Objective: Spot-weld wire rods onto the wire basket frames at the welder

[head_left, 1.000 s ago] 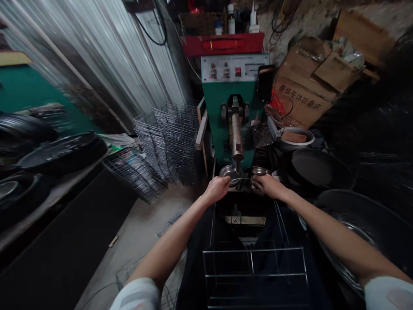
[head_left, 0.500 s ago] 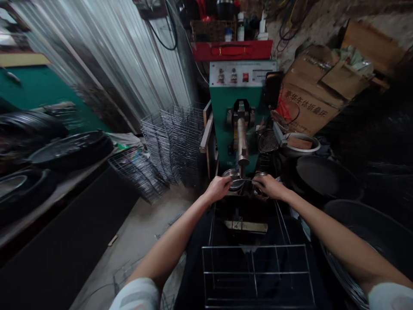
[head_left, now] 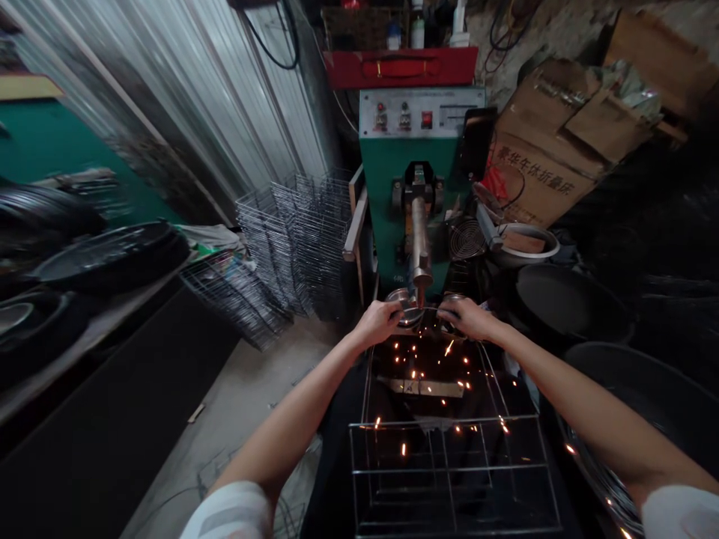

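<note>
Left hand (head_left: 377,323), right hand (head_left: 470,318) grip wire frame (head_left: 449,466) at welder (head_left: 419,191); sparks (head_left: 413,373).

one line to read here: red chinese print running across the side of the cardboard box (head_left: 533,176), looks like 豪华午休折叠床, slanting down to the right. over on the green machine (head_left: 382,180), the pale control panel (head_left: 421,112) carries small labels by its switches, far too tiny to make out.
</note>
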`<state>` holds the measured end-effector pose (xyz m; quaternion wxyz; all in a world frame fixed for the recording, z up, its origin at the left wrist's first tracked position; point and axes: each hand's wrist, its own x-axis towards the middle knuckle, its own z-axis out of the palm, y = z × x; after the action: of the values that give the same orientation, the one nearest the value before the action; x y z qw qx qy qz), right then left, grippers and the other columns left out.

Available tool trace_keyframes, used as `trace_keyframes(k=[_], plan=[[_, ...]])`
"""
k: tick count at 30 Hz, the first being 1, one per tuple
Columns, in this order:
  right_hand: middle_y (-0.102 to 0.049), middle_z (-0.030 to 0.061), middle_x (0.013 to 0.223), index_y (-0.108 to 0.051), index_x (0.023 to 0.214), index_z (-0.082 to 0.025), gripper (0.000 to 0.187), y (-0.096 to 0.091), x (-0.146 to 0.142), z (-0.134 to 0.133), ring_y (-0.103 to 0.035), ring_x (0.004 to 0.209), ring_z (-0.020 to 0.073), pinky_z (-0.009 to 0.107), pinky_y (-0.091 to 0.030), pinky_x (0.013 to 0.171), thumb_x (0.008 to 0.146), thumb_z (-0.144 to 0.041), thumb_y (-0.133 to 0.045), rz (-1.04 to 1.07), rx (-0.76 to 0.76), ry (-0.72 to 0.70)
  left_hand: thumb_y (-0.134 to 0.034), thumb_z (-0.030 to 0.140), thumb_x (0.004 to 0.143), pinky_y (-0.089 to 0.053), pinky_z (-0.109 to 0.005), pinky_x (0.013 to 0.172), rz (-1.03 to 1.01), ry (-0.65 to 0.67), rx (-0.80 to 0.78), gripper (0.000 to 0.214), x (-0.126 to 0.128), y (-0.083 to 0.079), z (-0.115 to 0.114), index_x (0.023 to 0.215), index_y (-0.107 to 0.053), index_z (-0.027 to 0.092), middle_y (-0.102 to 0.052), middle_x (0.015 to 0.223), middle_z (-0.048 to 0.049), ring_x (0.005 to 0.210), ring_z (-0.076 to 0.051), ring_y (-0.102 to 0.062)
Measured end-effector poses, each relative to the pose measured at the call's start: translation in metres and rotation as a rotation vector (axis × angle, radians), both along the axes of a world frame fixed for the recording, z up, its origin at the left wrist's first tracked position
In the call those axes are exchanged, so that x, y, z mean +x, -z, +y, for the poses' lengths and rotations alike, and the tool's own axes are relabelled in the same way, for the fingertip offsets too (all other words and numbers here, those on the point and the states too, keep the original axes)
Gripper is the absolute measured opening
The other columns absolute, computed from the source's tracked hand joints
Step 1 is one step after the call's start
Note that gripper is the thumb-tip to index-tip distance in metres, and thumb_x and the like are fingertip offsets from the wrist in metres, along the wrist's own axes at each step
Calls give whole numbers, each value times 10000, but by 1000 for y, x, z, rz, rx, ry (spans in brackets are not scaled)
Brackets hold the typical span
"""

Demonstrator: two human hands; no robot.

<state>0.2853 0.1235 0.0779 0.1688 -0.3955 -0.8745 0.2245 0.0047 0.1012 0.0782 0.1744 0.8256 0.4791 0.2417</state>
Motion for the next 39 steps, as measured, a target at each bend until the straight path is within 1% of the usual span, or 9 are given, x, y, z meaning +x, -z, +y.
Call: trace_keyframes(k=[4, 10, 16, 23, 31, 34, 36, 37, 39], plan=[[-715, 72, 814, -704, 846, -195, 349, 0, 1, 1, -615, 775, 202, 285, -401, 723, 1032, -388, -480, -13, -21, 17, -601, 159, 948, -299, -230, 576, 26, -12, -12, 187, 0, -3, 0, 816, -733, 149, -571, 598, 23, 564, -116, -476], [-748, 78, 876, -746, 930, -188, 335, 1, 2, 2, -648, 844, 210, 284, -437, 768, 1032, -375, -488, -21, -24, 29, -586, 170, 950, -331, -234, 604, 49, -14, -32, 187, 2, -6, 1, 875, -755, 150, -639, 650, -3, 596, -134, -537], [-774, 96, 970, -758, 974, -190, 328, 1, 2, -2, -682, 908, 226, 286, -453, 804, 1040, -379, -499, -22, -12, 40, -559, 179, 958, -339, -247, 615, 57, -8, -40, 212, 2, -9, -1, 898, -762, 161, -660, 674, -17, 604, -147, -559], [-782, 92, 997, -767, 1017, -190, 354, 4, 3, 0, -693, 944, 242, 307, -478, 843, 1041, -404, -487, -7, -47, 33, -553, 200, 964, -348, -249, 631, 54, -7, -48, 217, 2, -8, 0, 883, -750, 163, -665, 690, -28, 647, -162, -589], [-785, 88, 1021, -773, 1022, -201, 355, 0, 2, -2, -698, 967, 257, 328, -485, 868, 1028, -418, -491, 15, -61, 49, -571, 212, 945, -362, -255, 646, -15, -19, -74, 206, 5, -8, -3, 830, -734, 165, -632, 655, -19, 629, -159, -564], [-780, 84, 975, -764, 985, -198, 371, 0, 2, -3, -694, 934, 251, 319, -476, 839, 1029, -429, -477, -2, -60, 63, -594, 250, 926, -374, -247, 654, -76, -42, -124, 192, 7, -12, 0, 822, -724, 155, -615, 641, -10, 643, -154, -553], [-770, 82, 931, -754, 930, -193, 407, 3, 4, -3, -687, 899, 247, 310, -461, 802, 1030, -459, -463, -15, -62, 77, -603, 336, 922, -391, -237, 658, -125, -70, -185, 235, -3, -17, -1, 836, -713, 147, -619, 661, -5, 679, -157, -558], [-766, 81, 915, -750, 908, -191, 426, 4, 5, -2, -682, 885, 244, 305, -453, 787, 1030, -477, -459, -18, -65, 85, -577, 403, 935, -401, -233, 655, -149, -95, -221, 299, -12, -19, -6, 849, -703, 145, -620, 676, -3, 696, -160, -560], [-759, 77, 888, -750, 885, -186, 457, 8, 6, 1, -672, 856, 234, 295, -435, 760, 1029, -513, -465, -11, -79, 112, -461, 545, 965, -425, -231, 624, -183, -159, -305, 462, -40, -23, -30, 848, -673, 151, -610, 679, -1, 693, -165, -559]])
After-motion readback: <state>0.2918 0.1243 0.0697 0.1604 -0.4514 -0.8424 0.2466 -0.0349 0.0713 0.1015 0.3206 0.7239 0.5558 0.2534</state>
